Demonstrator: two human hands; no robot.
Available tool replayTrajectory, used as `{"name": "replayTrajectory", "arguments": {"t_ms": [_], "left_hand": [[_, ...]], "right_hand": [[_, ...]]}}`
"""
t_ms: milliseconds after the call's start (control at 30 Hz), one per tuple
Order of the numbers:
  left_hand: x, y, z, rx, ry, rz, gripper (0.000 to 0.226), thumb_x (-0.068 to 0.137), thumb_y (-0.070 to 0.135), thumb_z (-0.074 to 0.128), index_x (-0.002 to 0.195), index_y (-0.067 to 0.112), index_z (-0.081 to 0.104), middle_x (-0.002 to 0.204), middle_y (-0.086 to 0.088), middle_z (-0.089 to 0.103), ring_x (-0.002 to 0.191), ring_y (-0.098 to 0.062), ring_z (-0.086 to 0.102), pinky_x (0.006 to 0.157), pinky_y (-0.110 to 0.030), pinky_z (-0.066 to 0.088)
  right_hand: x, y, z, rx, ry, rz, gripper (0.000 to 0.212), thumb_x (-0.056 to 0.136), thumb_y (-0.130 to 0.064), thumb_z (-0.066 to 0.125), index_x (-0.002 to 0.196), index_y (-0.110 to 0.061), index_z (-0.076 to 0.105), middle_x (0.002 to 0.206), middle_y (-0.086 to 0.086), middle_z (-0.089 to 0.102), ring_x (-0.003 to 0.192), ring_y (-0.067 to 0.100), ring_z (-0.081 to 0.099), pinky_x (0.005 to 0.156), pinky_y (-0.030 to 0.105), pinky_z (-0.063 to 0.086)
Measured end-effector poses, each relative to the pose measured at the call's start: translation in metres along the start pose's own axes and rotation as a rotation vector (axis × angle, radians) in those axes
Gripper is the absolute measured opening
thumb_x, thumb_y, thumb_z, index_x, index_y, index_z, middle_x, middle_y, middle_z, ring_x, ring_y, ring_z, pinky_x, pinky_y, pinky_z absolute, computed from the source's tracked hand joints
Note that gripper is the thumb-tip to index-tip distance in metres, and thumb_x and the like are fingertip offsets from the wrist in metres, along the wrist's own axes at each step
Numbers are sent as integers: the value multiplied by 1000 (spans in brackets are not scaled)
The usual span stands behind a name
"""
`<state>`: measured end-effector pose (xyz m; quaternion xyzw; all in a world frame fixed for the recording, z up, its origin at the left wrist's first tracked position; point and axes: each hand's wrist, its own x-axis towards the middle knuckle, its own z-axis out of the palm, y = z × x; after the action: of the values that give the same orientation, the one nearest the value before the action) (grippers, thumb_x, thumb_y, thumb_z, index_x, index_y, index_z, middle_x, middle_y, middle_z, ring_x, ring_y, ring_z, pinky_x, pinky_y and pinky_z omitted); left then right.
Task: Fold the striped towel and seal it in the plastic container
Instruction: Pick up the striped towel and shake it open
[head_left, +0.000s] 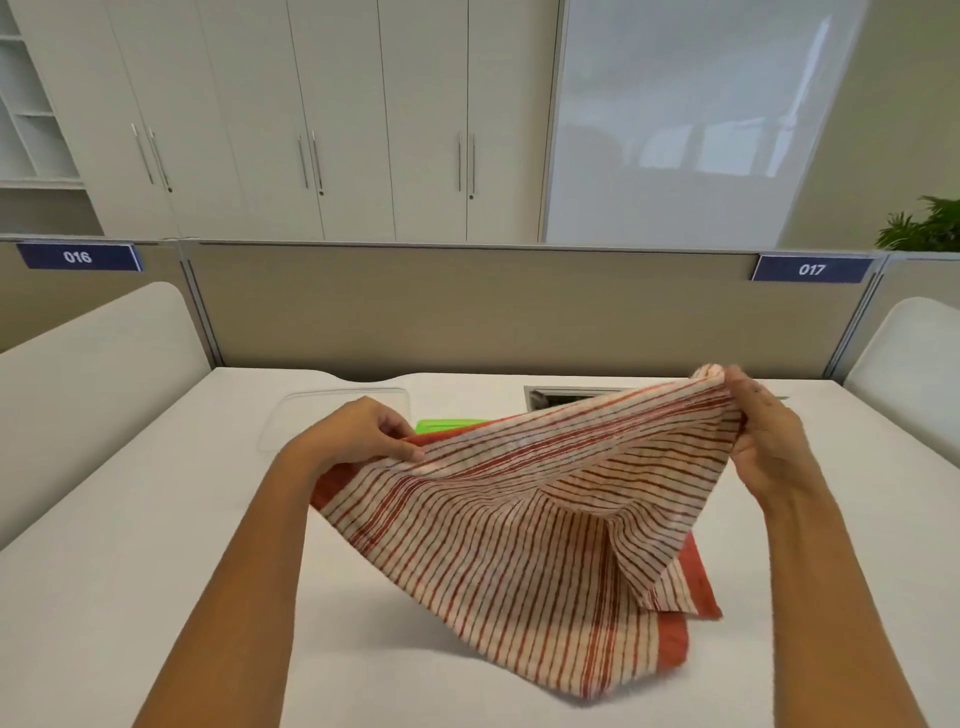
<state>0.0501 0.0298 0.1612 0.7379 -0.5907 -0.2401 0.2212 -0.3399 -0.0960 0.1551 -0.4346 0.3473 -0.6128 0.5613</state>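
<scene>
The striped towel (498, 525), white with red stripes and red borders, hangs in the air above the white table (156, 545). My left hand (363, 431) pinches its left upper edge. My right hand (763, 436) grips the raised right corner, higher and farther away. The towel's lower part sags, and its bottom end touches the table near me. Behind the towel a green lid (441, 426) peeks out, mostly hidden. A clear plastic container (311, 415) lies at the back left of the table, just beyond my left hand.
A rectangular cable opening (561, 397) is set in the table behind the towel. A beige partition (467, 306) closes off the far edge. White rounded dividers stand at the left (93, 374) and right (909, 364) sides.
</scene>
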Motion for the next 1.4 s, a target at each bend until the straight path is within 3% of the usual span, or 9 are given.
{"name": "replayTrajectory", "arguments": {"t_ms": [133, 333, 500, 633, 767, 900, 1000, 1133, 1400], "left_hand": [[-2, -15, -8, 88, -21, -100, 16, 66, 43, 78, 70, 30, 71, 73, 9, 71, 67, -9, 68, 55, -17, 49], [-13, -38, -32, 3, 205, -130, 13, 65, 34, 80, 64, 23, 72, 68, 4, 70, 71, -14, 63, 56, -22, 44], [-38, -31, -56, -631, 321, 125, 15, 69, 20, 75, 81, 13, 71, 74, 0, 73, 77, -16, 66, 76, -27, 51], [-50, -19, -66, -1081, 390, 326, 28, 89, 1, 48, 75, 17, 67, 67, 8, 72, 67, -7, 69, 64, -20, 58], [-57, -15, -77, -1356, 231, 564, 16, 81, 30, 57, 87, 15, 59, 75, 1, 73, 72, -16, 70, 63, -35, 60], [-31, 1, -66, -929, 475, 157, 20, 83, 15, 63, 101, 7, 66, 86, -7, 71, 68, -14, 68, 64, -27, 59], [-18, 26, -53, -753, 689, 42, 32, 75, 9, 73, 105, 2, 68, 92, -14, 69, 73, -21, 64, 69, -26, 58], [-15, 69, -35, -916, 636, 122, 25, 77, 10, 72, 101, 8, 70, 81, -7, 69, 58, -7, 66, 48, -14, 53], [-29, 142, 0, -1139, 375, 213, 20, 85, 7, 62, 104, 7, 67, 85, -7, 71, 68, -12, 70, 59, -20, 58]], "right_hand": [[-5, -10, 2, -114, 25, -112, 25, 65, -29, 73, 87, -24, 63, 81, -3, 64, 81, 15, 63, 57, 14, 55], [-15, -32, 6, -281, -63, -168, 42, 82, -16, 63, 124, -17, 56, 100, -1, 67, 84, 11, 69, 63, 18, 59], [-22, -54, 7, -173, -95, -200, 31, 94, -6, 47, 118, -21, 62, 99, -4, 68, 88, 11, 68, 69, 25, 61], [-28, -70, 7, -139, -68, -240, 39, 98, -11, 37, 90, -26, 72, 92, -10, 70, 93, 13, 61, 72, 31, 58], [-33, -86, 6, 55, -169, -338, 20, 93, -25, 51, 96, -26, 71, 90, -11, 70, 90, 10, 65, 73, 23, 58], [-23, -75, 23, -412, 71, -407, 24, 81, -27, 69, 104, -20, 65, 95, -1, 68, 95, 23, 67, 67, 23, 58], [-24, -61, 47, -714, 254, -442, 41, 81, -24, 70, 120, -20, 57, 103, 6, 66, 96, 27, 65, 82, 34, 55], [-40, -50, 87, -625, 180, -374, 33, 83, -27, 68, 116, -23, 64, 104, 2, 69, 87, 12, 64, 81, 31, 57], [-83, -31, 174, -422, -155, -355, 14, 84, -25, 67, 97, -31, 66, 89, -11, 70, 85, 4, 67, 78, 23, 58]]}}
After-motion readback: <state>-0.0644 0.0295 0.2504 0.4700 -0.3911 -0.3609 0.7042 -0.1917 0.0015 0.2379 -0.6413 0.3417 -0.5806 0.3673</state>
